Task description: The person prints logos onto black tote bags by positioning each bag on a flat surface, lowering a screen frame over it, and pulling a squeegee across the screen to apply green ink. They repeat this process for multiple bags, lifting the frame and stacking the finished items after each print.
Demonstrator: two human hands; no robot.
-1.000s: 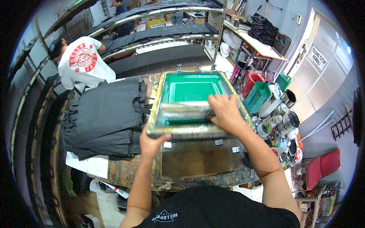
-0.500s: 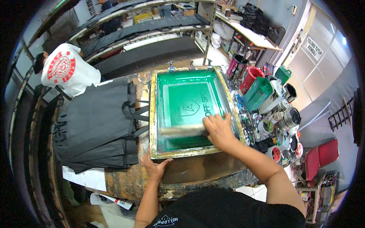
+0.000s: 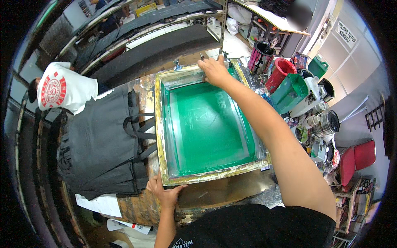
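Observation:
A screen-printing frame (image 3: 159, 124) with worn, yellowish wooden edges lies on the work table, its mesh coated in wet green ink (image 3: 202, 140). Faint outlines of a shield emblem and lettering show through the ink. At the far end inside the frame is a squeegee (image 3: 182, 79) with a pale bar. My right hand (image 3: 215, 72) is closed over its right part, the fingertips partly hidden. My left hand (image 3: 164, 191) is at the near left corner of the frame, thumb stretched along the near edge and fingers against the corner.
Black fabric bags (image 3: 103, 140) with straps lie stacked left of the frame. Ink containers, including a red bucket (image 3: 281, 74) and a green jug (image 3: 289, 93), crowd the right side. Hinge clamps (image 3: 178, 64) stand at the far edge. A person in a white shirt (image 3: 66, 87) is at the far left.
My right hand has moved the squeegee from the near part of the screen to its far end. Green ink now covers the design more evenly. My left hand stays at the corner.

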